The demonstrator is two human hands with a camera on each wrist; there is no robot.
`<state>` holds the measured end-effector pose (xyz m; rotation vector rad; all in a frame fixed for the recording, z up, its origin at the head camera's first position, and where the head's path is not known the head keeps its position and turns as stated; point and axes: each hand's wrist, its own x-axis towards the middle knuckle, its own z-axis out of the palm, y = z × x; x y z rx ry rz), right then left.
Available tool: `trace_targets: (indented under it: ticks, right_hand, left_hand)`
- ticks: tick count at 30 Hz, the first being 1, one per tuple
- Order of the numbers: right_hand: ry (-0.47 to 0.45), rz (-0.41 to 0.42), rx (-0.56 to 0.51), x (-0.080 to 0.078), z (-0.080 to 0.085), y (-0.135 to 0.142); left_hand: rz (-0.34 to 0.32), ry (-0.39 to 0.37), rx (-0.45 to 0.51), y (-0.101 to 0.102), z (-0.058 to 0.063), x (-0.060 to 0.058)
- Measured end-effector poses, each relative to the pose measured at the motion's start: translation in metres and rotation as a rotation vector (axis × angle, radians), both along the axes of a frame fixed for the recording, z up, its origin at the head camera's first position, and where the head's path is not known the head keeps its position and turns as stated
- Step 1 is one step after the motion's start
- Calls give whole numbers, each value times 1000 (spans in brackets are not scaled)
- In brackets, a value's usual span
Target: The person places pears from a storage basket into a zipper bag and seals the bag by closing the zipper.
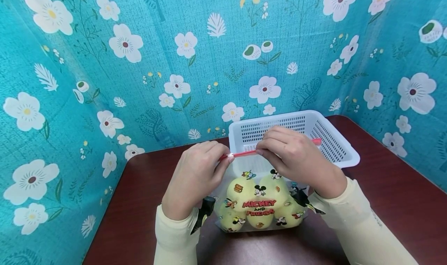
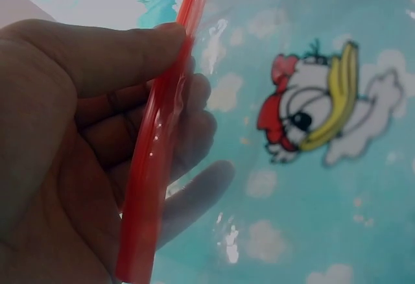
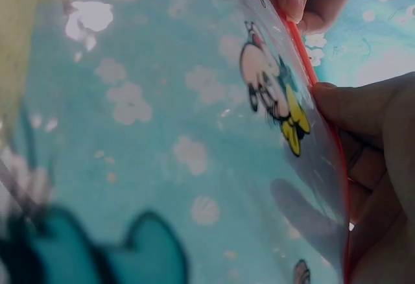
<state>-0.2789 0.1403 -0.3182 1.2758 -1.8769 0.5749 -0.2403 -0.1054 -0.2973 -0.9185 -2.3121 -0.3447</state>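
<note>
A clear zip bag (image 1: 259, 208), printed "Mickey and Friends" with cartoon figures, stands upright on the table. Several pale yellow-green round things (image 1: 241, 185) fill its lower part. Along the top runs a red zip strip (image 1: 244, 153). My left hand (image 1: 195, 172) pinches this strip near its left end, beside a small whitish piece (image 1: 230, 155). Farther right, my right hand (image 1: 297, 156) holds the same strip between thumb and fingers. In the left wrist view the thumb lies on the red strip (image 2: 146, 187), with the fingers behind the clear film.
Behind the bag and right hand stands a light blue plastic basket (image 1: 340, 144) with slotted walls. Both are on a dark red-brown table (image 1: 139, 203). A teal flowered curtain (image 1: 209, 63) surrounds its back and sides.
</note>
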Motion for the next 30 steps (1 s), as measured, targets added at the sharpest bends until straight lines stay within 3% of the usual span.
trace_targets:
  ticks: [15, 30]
  right_hand:
    - [-91, -42, 27, 2, -1, 6]
    - [-26, -31, -6, 5, -3, -10]
  left_hand:
    - [-2, 7, -3, 2, -1, -1]
    - [-6, 26, 0, 3, -1, 2]
